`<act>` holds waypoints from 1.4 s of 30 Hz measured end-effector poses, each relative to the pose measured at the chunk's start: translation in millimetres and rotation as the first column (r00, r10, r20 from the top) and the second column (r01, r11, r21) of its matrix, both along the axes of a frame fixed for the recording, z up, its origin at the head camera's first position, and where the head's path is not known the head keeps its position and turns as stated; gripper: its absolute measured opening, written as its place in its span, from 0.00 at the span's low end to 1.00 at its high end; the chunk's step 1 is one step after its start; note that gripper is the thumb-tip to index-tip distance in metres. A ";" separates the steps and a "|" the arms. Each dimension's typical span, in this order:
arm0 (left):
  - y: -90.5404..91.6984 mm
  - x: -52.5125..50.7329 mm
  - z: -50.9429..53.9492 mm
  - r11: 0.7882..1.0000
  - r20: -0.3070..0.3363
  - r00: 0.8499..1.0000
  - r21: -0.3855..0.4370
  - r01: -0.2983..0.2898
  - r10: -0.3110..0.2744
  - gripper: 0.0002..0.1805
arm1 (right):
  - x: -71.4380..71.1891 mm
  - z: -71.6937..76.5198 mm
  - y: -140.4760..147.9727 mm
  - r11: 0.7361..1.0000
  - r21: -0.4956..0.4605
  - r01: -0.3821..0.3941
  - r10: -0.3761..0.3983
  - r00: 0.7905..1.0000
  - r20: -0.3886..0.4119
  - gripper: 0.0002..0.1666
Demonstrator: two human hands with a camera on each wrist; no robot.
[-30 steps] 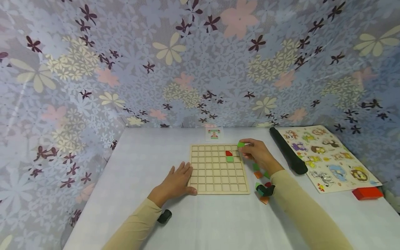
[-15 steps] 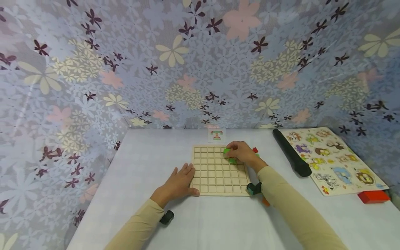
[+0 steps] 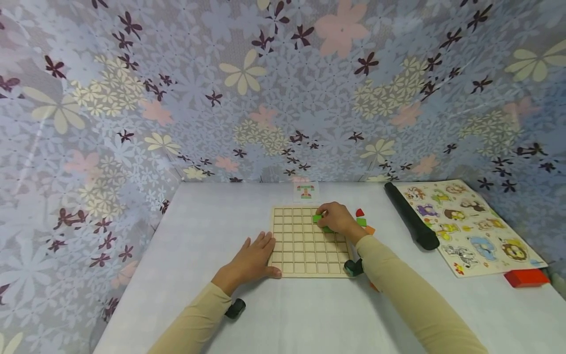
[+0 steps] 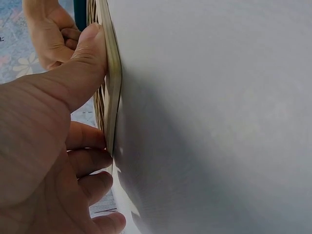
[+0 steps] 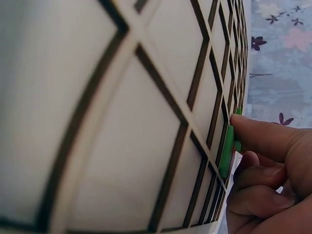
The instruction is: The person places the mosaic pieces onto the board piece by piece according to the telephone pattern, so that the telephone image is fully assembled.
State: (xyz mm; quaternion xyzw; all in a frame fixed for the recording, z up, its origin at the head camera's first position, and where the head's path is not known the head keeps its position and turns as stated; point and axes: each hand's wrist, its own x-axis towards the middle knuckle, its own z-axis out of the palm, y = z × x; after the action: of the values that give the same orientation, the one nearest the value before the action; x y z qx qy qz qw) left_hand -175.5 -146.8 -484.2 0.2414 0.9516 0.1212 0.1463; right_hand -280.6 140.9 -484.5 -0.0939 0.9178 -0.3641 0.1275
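A wooden grid board lies flat on the table. My left hand rests at its left edge with fingers spread; in the left wrist view the thumb of my left hand lies on the board's rim. Over the board's upper right part, my right hand pinches a green piece at a cell. Another green piece sits in the grid just under that hand. In the right wrist view, my right hand's fingertips are at the board's surface, beside a green piece and a bit of red.
A small pattern card lies behind the board. To the right are loose pieces: red, green and orange. Farther right lie a black cylindrical object, an animal picture board and a red block.
My right hand has carried the green piece left from the board's upper right corner and lowered it to the grid. My left hand has stayed at the board's edge.
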 end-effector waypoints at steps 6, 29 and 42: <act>-0.2 -3.0 -1.7 1.000 -0.017 1.000 -0.014 0.004 -0.004 0.54 | -2.2 1.9 -1.6 1.000 0.031 -0.001 0.002 1.000 -0.024 0.20; 2.1 4.6 -1.0 1.000 -0.026 1.000 -0.013 0.017 -0.017 0.54 | 31.9 2.7 109.1 0.925 -0.278 0.261 -0.279 0.960 -0.026 0.29; 2.5 0.2 1.4 1.000 -0.045 0.999 -0.007 0.001 -0.001 0.54 | 28.4 -11.6 132.2 0.897 -0.329 0.296 -0.266 0.955 0.133 0.36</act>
State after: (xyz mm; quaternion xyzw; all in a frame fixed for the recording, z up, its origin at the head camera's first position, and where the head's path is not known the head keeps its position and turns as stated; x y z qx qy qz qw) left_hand -175.3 -144.3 -482.7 0.2440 0.9550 0.1126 0.1259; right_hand -252.2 273.1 -496.1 0.0343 0.8372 -0.5378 0.0937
